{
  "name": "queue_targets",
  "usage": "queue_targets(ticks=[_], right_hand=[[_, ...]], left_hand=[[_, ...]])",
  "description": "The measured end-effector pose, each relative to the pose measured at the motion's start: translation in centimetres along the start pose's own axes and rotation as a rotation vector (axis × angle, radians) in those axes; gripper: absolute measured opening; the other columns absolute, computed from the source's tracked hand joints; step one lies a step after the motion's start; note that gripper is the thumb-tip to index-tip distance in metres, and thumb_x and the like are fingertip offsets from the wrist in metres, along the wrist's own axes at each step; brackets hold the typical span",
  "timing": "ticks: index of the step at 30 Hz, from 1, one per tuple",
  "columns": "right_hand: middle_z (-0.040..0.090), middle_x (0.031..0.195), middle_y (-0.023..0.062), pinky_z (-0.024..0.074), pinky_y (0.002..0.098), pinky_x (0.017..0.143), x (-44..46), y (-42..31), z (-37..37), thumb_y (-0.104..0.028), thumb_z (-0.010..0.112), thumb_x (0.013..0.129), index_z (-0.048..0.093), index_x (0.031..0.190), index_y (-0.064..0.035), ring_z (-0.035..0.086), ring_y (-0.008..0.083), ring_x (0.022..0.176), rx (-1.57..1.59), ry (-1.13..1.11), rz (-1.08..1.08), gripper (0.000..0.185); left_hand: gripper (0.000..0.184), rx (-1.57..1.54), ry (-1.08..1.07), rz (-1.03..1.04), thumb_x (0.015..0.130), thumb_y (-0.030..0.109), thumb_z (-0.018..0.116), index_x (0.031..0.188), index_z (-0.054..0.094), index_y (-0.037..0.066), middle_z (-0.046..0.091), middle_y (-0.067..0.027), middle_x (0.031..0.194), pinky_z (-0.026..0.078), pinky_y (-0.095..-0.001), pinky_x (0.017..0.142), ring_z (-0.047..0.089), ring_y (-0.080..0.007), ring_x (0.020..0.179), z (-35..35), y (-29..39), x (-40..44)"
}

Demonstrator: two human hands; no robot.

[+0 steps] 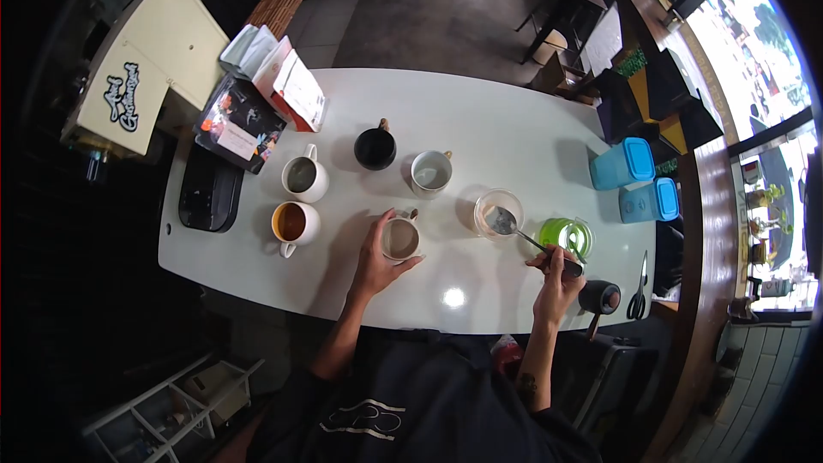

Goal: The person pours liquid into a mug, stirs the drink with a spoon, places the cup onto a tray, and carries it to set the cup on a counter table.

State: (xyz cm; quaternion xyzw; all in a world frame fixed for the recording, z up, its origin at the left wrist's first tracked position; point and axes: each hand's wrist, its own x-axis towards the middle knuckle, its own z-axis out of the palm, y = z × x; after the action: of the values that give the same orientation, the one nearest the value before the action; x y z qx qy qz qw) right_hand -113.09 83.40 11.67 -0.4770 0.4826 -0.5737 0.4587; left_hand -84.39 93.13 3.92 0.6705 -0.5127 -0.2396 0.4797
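Observation:
My left hand [378,259] is wrapped around a light-coloured mug [401,240] standing on the white table. My right hand [559,281] grips the dark handle of a spoon [536,243], whose bowl is over a clear container [485,200]. A greyish mass lies in the spoon; its kind is too small to tell. Just beyond my right hand stands a clear vessel with bright green contents [566,233]. Farther off are a grey-white mug [431,173] and a black mug [375,148]. To the left stand a white mug [305,177] and a mug with brown liquid [294,223].
Two blue lidded containers [623,165] stand at the table's right side. Scissors [638,290] and a dark-handled tool [599,297] lie near the right front edge. A cream machine [141,64], a black tray [208,192] and upright cards [297,90] occupy the left.

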Motion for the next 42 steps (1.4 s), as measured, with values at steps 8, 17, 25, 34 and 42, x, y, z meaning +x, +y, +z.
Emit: queue_targets(ticks=[8,17,25,34,42], right_hand=[[0.068,0.075,0.0142,0.06,0.035,0.065,-2.5,-0.4,1.8,-0.012,0.054,0.103,0.066,0.101,0.0118,0.069,0.0209,0.065,-0.026,0.106,-0.003,0.027],[0.066,0.08,0.0139,0.0593,0.0346,0.065,-3.9,0.4,2.7,-0.013,0.053,0.104,0.065,0.104,0.0101,0.067,0.0192,0.066,0.019,0.193,-0.025,0.026],[0.066,0.078,0.0149,0.0592,0.0379,0.064,-4.8,-1.1,3.0,-0.014,0.053,0.104,0.064,0.102,0.0113,0.067,0.0214,0.065,0.099,0.196,-0.091,0.028],[0.068,0.079,0.0134,0.0551,0.0322,0.068,-6.8,-1.9,5.5,-0.003,0.054,0.1,0.067,0.1,0.0102,0.068,0.0202,0.071,-0.067,-0.171,-0.042,0.018],[0.069,0.086,0.0124,0.0543,0.032,0.07,-7.0,-2.7,6.4,0.008,0.06,0.09,0.07,0.096,0.0038,0.071,0.0214,0.076,-0.37,-0.344,-0.227,0.013]], left_hand=[[0.086,-0.042,-0.079,0.049,0.065,0.022,0.093,0.135,0.046,0.001,0.059,-0.0184,0.126,0.05,-0.0432,0.097,0.061,-0.0329,0.115,1.1,-0.3,1.6],[0.084,0.086,-0.113,0.165,0.062,0.032,0.092,0.129,0.05,0.003,0.063,-0.0162,0.118,0.048,-0.0467,0.092,0.062,-0.0357,0.108,1.9,-0.6,2.7],[0.082,0.043,-0.066,0.12,0.062,0.031,0.092,0.128,0.052,0.004,0.064,-0.0161,0.116,0.049,-0.0467,0.092,0.062,-0.036,0.106,2.3,-0.4,2.5],[0.082,0.019,-0.006,0.184,0.061,0.029,0.093,0.128,0.053,0.004,0.065,-0.0163,0.111,0.053,-0.0447,0.087,0.065,-0.0343,0.1,2.2,-0.1,2.6],[0.083,-0.009,-0.018,0.205,0.061,0.028,0.093,0.128,0.051,0.004,0.065,-0.0169,0.11,0.054,-0.0447,0.087,0.066,-0.0348,0.1,1.9,0.2,2.7]])
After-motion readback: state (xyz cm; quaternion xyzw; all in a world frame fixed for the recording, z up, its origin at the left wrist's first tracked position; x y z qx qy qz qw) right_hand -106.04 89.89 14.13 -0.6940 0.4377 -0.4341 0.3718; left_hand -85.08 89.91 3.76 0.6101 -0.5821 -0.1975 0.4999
